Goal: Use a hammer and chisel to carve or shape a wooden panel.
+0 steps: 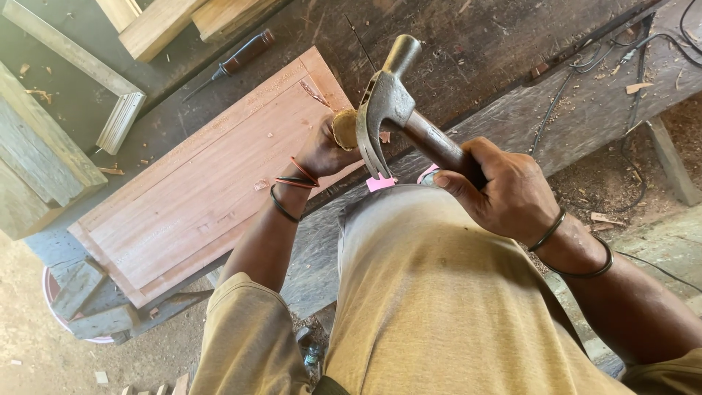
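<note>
My right hand [501, 189] grips the wooden handle of a steel claw hammer [387, 102], whose head is raised just right of a chisel's round wooden butt. My left hand [322, 150] is wrapped around that chisel [344, 129], holding it against the near right edge of a reddish wooden panel [197, 183]. The chisel's blade is hidden behind my hand. The panel lies flat on a dark, worn workbench [468, 51], with a chipped recess near its upper right corner.
A dark-handled screwdriver [234, 62] lies on the bench beyond the panel. Pale timber offcuts [157, 25] and a framed piece [121, 121] sit at the upper left. Black cables [585, 66] trail across the bench at right. Wood chips litter the dirt floor.
</note>
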